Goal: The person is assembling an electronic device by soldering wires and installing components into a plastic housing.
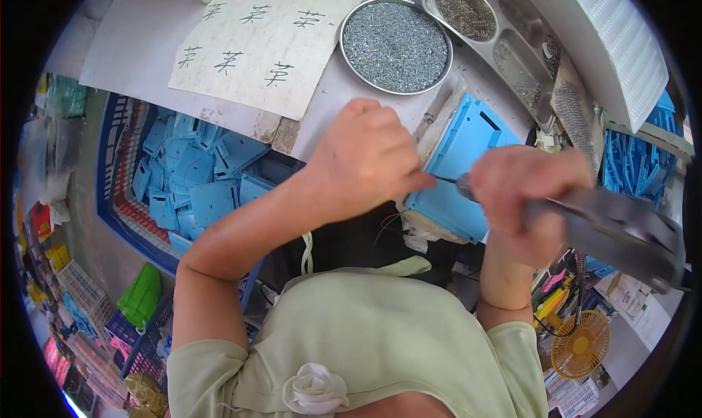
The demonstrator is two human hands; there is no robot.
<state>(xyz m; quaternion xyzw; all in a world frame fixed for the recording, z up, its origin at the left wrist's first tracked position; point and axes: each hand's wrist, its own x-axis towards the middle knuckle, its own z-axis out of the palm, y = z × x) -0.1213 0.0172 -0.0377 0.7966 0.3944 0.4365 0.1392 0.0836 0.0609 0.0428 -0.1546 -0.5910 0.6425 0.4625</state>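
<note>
My right hand (528, 188), slightly blurred, grips a dark electric screwdriver (621, 234) that lies nearly level, its thin bit pointing left. My left hand (365, 151) is closed, thumb and fingers pinched at the tip of the bit. Whatever those fingers hold is hidden or too small to make out. Beneath the bit lies a light blue plastic panel (461, 166) with slots near its far edge, resting tilted at the table's front edge. Just beyond my left hand stands a round metal dish (395, 45) full of small silver screws.
A divided metal tray (491, 34) of small parts sits at the far right, beside a white ribbed box (621, 45). Marked paper (263, 45) covers the table's left. Below it, a blue basket (107, 162) holds several blue panels. A yellow fan (581, 343) is at lower right.
</note>
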